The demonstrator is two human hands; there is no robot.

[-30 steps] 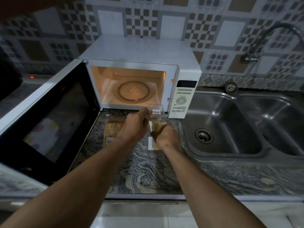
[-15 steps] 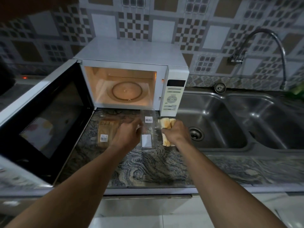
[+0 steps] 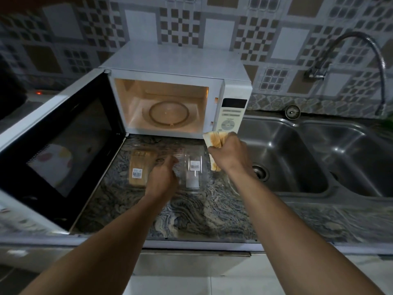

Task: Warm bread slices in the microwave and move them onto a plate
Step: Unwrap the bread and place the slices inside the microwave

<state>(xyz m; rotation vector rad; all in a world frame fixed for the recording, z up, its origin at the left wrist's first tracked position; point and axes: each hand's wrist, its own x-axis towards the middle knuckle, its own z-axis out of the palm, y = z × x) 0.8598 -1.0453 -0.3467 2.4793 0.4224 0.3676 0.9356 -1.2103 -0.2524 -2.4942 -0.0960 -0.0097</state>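
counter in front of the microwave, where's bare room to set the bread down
Crowded just in front of the microwave: the bread pack, clear plastic pack and left hand are there. Bare: the counter strip from those to its front edge, and the glass turntable inside the open microwave.

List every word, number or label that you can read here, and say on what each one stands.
No text can be quoted; all of it is too small or blurred.
Sticker on the brown packet: a barcode, digits unreadable.
Label on the clear plastic box: a barcode, print blurred.
Microwave control panel: button captions too small to read.
Microwave display: dark, no digits.
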